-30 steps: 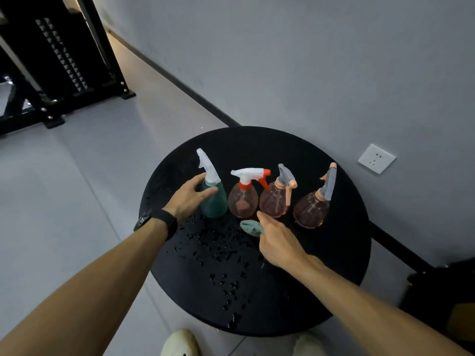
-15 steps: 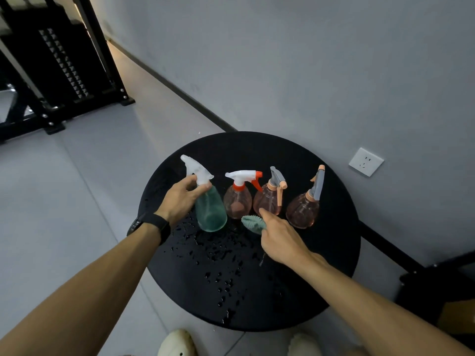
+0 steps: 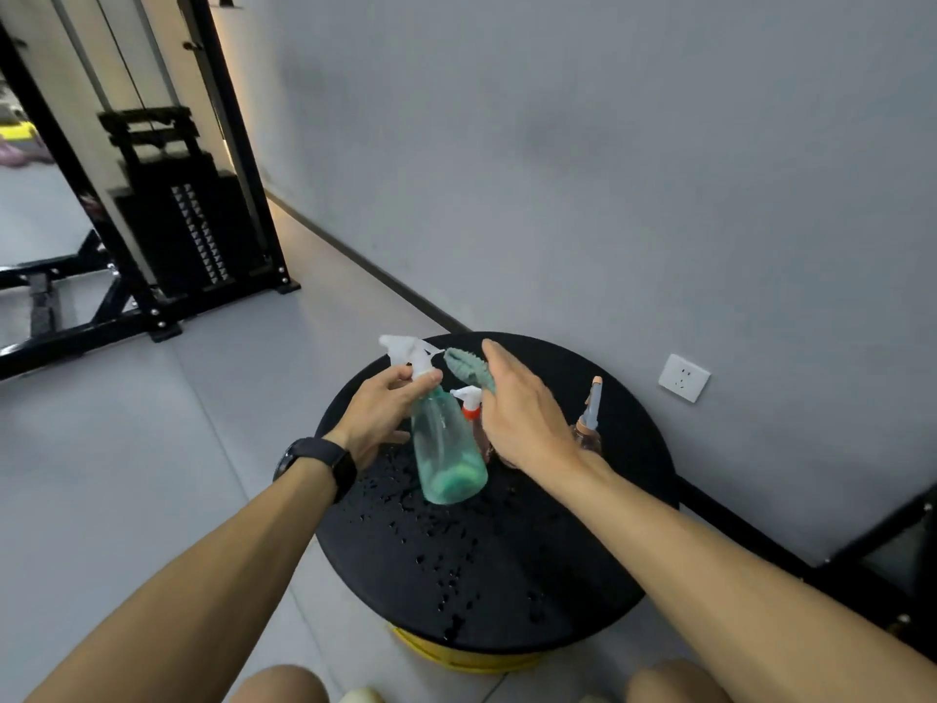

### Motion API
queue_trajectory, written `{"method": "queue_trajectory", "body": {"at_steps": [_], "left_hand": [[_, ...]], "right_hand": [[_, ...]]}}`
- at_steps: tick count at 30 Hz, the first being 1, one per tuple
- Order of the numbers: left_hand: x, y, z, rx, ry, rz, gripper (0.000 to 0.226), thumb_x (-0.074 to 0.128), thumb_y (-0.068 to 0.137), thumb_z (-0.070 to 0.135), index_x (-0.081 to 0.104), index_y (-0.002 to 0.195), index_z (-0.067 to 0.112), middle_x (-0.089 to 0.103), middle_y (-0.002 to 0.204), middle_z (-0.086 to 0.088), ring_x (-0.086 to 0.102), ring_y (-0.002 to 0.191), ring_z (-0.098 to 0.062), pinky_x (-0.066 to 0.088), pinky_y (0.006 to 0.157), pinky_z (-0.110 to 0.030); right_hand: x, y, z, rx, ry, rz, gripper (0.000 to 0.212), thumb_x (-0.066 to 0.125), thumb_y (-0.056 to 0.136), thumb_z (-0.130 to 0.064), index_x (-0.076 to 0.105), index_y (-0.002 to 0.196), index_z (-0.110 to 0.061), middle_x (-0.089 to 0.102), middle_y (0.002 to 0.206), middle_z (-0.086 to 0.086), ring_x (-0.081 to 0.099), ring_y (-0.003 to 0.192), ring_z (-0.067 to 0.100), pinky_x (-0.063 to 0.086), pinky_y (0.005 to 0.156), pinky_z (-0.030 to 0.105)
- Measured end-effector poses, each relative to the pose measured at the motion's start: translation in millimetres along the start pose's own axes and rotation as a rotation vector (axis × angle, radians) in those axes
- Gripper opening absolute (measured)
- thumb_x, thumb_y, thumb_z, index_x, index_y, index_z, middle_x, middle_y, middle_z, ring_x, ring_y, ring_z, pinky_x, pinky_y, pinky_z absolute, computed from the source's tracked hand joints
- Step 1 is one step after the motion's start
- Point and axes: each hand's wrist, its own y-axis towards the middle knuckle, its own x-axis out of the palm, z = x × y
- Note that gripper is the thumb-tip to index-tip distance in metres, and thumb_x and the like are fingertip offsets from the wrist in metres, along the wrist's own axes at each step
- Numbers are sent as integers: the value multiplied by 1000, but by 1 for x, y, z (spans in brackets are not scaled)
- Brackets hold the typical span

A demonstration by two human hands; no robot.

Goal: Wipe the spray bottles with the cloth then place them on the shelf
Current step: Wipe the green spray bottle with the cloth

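Note:
My left hand (image 3: pixel 380 416) grips the neck of a clear green spray bottle (image 3: pixel 446 454) with a white trigger head and holds it lifted above the round black table (image 3: pixel 507 575). My right hand (image 3: pixel 522 413) holds a small green cloth (image 3: pixel 464 367) close to the bottle's head. Behind my right hand stand a pink bottle with a red-and-white head (image 3: pixel 469 403) and a brownish bottle with a grey-and-orange head (image 3: pixel 588 423). A further bottle is hidden by my right hand.
Water drops speckle the table top. A grey wall with a white socket (image 3: pixel 683 378) runs close behind the table. A black weight machine (image 3: pixel 187 230) stands on the grey floor at the far left. A dark frame (image 3: pixel 892 540) shows at the right edge.
My left hand has lifted the green bottle off the table. My right hand has picked the cloth up from the table and raised it to the bottle's head.

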Motion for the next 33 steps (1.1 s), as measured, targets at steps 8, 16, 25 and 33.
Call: {"method": "queue_trajectory", "body": {"at_steps": [8,16,25,33], "left_hand": [[14,-50,43,39,-145,-15,43,63,93,47,65,112,9,72,102,-6,69,94,-20,56,70,-35],[25,-87,53,63,-167,3,42,59,95,48,66,113,11,72,107,-8,69,94,-22,55,71,-34],[23,-102,38,105,-291,4,43,63,93,46,68,110,8,73,96,-7,70,81,-16,55,62,-27],[29,-79,-15,110,-338,-74,40,48,101,49,72,116,22,76,106,-2,73,94,-16,56,76,-28]], "right_hand": [[-12,-52,-36,-200,-203,-101,67,36,101,-17,-3,153,-6,-3,163,9,-1,150,18,-10,108,21],[-24,-83,-44,-195,-302,-151,90,44,93,-35,-19,150,-7,-21,160,10,-15,148,27,-3,118,41],[11,-96,-49,-198,-299,118,101,61,89,-41,-10,153,-9,-3,163,9,10,148,30,2,113,36],[55,-76,-20,-144,-189,127,100,66,85,-35,-3,154,-13,4,163,5,12,148,21,1,111,25]]}}
